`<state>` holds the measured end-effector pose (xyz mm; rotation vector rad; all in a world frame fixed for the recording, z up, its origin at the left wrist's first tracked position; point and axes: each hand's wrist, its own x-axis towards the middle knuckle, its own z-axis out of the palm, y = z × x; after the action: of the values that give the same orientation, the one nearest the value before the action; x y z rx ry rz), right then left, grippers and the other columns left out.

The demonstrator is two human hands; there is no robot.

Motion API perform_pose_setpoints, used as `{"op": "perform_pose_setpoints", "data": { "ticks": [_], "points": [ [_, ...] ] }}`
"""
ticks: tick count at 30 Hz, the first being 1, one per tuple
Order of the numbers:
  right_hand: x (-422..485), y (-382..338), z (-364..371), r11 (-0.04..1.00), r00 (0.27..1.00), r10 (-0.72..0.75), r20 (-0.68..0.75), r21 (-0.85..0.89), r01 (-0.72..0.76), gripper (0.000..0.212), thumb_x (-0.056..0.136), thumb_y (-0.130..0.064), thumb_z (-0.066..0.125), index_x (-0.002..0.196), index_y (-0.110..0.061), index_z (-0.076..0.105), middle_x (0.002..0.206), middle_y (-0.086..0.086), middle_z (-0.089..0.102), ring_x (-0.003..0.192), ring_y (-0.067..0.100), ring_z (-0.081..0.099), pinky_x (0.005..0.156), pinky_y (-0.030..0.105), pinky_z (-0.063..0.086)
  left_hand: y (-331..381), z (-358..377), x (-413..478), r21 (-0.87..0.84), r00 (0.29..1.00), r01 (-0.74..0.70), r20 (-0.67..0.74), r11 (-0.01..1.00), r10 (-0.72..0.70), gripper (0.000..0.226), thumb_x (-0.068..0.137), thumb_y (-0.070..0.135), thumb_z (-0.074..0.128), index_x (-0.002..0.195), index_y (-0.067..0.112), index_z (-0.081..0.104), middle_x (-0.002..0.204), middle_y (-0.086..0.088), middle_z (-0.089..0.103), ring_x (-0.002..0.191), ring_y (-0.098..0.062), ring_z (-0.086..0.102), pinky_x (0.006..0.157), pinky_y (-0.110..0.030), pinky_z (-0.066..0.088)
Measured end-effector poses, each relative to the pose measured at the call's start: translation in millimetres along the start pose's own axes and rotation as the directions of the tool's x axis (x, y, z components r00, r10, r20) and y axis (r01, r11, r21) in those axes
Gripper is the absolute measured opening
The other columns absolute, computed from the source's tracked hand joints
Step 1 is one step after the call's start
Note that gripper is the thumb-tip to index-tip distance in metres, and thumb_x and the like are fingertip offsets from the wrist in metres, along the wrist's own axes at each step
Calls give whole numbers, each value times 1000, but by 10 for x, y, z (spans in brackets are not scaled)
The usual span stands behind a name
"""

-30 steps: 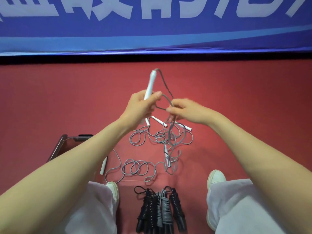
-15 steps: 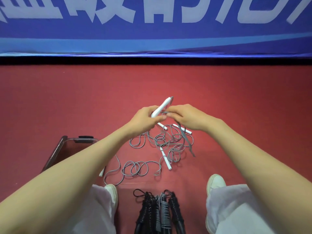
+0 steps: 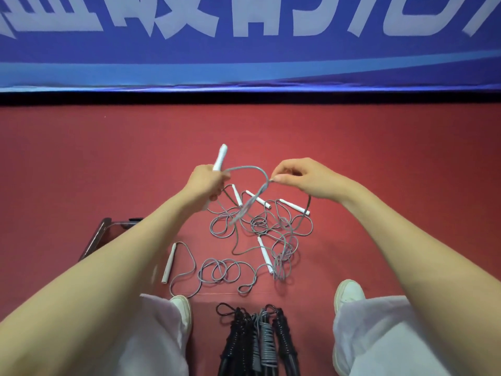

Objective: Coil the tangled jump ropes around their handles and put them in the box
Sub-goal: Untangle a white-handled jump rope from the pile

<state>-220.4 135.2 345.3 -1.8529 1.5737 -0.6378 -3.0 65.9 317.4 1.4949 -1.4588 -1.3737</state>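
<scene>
My left hand [image 3: 207, 183] grips a white jump-rope handle [image 3: 220, 156] that sticks up and away from me. Its grey cord [image 3: 245, 169] arcs rightward to my right hand [image 3: 301, 176], which pinches it between thumb and fingers. Below the hands a tangle of grey cords [image 3: 267, 226] with several white handles lies on the red floor. One more white handle [image 3: 169, 263] lies apart at the left. The box [image 3: 101, 232], clear with a dark rim, stands at the left, mostly hidden by my left forearm.
Several coiled black and grey ropes [image 3: 259, 340] lie side by side between my white shoes [image 3: 183, 308]. A blue banner with white characters [image 3: 244, 42] runs along the far edge of the red floor [image 3: 393, 164].
My hands have pulled apart: the right hand went right, drawing the cord into an open arc. The left hand tilted the handle upright.
</scene>
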Motion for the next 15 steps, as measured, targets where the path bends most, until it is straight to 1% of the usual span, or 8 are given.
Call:
{"op": "perform_pose_setpoints", "data": {
  "ticks": [2, 3, 5, 7, 9, 11, 13, 15],
  "points": [
    [-8, 50, -9, 996, 999, 10, -51, -83, -14, 9, 92, -31, 63, 85, -27, 67, 85, 0, 66, 78, 17, 54, 75, 31, 42, -33, -23, -64, 251, 988, -109, 137, 962, 76, 26, 84, -3, 57, 104, 12, 55, 60, -2, 45, 43, -12, 39, 39, -18, 30],
    [-13, 60, -7, 994, 997, 11, -74, -104, -19, 9, 91, -30, 63, 83, -28, 66, 82, -1, 65, 75, 14, 52, 72, 30, 40, -9, 0, -103, 231, 973, -160, 201, 960, 114, 35, 83, -4, 56, 112, 15, 55, 59, 0, 45, 44, -12, 38, 40, -19, 29],
    [-12, 32, 5, 996, 995, -5, -100, -85, -4, 10, 91, -30, 64, 82, -28, 66, 74, -6, 60, 67, 7, 46, 65, 24, 35, 81, 70, -184, 48, 937, -214, 293, 976, 191, 37, 87, -3, 53, 118, 17, 59, 52, 6, 38, 42, -10, 32, 41, -18, 25],
    [-5, -28, 22, 998, 993, -36, -115, -60, 29, 10, 91, -29, 64, 84, -23, 68, 70, -6, 57, 63, 5, 43, 62, 21, 33, 137, 133, -232, 6, 901, -288, 341, 958, 268, 21, 92, 10, 59, 112, 16, 63, 49, 9, 37, 41, -8, 30, 42, -18, 24],
    [-1, -76, 22, 997, 990, -54, -127, -63, 46, 12, 91, -27, 64, 86, -17, 69, 69, -4, 57, 62, 5, 42, 61, 22, 32, 123, 186, -254, 124, 877, -377, 368, 918, 310, 15, 92, 28, 64, 95, 13, 65, 48, 13, 42, 42, -7, 34, 41, -18, 28],
    [9, -50, -23, 994, 983, -25, -180, -106, 6, 13, 91, -26, 64, 88, -15, 70, 65, -7, 54, 60, 4, 43, 57, 18, 31, 64, 201, -179, 155, 917, -335, 281, 930, 283, 27, 92, 37, 62, 77, 15, 57, 46, 12, 42, 41, -9, 35, 41, -19, 28],
    [20, 75, -134, 986, 937, 72, -341, -114, -117, 16, 92, -26, 63, 92, -13, 71, 68, -6, 55, 68, 10, 47, 56, 22, 30, -2, 142, -42, 142, 974, -217, 99, 966, 204, 30, 91, 37, 63, 71, 18, 51, 51, 5, 43, 41, -13, 36, 41, -20, 28],
    [10, 230, -271, 971, 840, 184, -510, -37, -235, 22, 93, -27, 61, 98, -8, 72, 80, 0, 59, 81, 16, 50, 61, 25, 26, -110, 19, 89, 419, 988, -115, -42, 901, 146, 29, 90, 34, 63, 73, 15, 51, 61, -3, 49, 52, -23, 46, 48, -26, 34]
  ]
}}
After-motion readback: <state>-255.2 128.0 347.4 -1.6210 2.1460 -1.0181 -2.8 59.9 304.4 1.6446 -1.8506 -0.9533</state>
